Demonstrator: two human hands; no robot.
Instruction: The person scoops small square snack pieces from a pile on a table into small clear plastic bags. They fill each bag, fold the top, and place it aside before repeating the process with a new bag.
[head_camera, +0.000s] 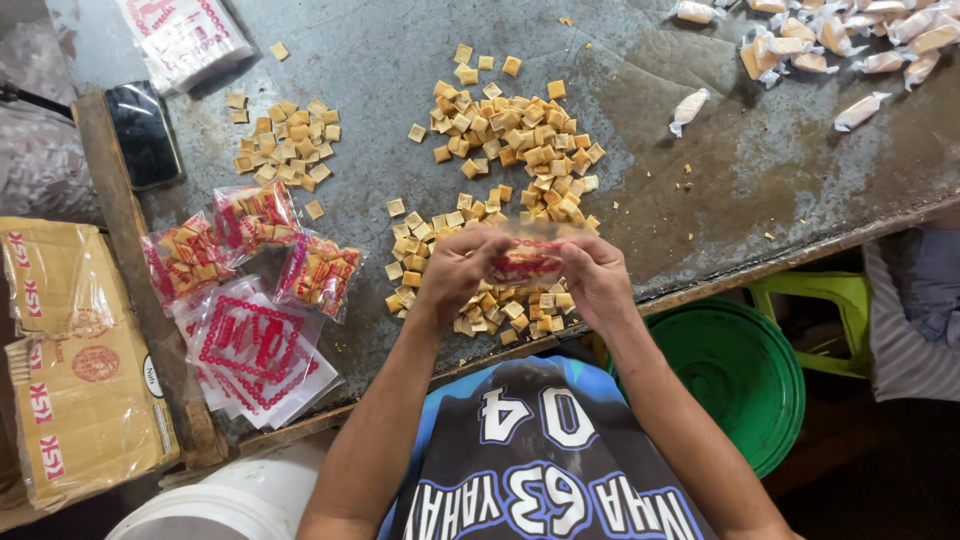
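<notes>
My left hand (455, 268) and my right hand (597, 277) both grip a small clear plastic bag with red print (527, 257), held between them just above the near edge of the grey table (700, 180). Under and beyond the bag lies a big heap of small tan and orange square candies (510, 150). A smaller heap of the same squares (288, 145) lies further left. Three filled red-printed bags (255, 250) rest left of my hands, with a stack of empty printed bags (255, 350) in front of them.
A dark phone (143, 133) lies on the wooden left rim. Cardboard boxes (75, 380) stand at the left. Wrapped candies (850, 40) are scattered at the far right. A green basin (740, 375) and green stool (815, 300) sit below the table, a white bucket (230, 500) near left.
</notes>
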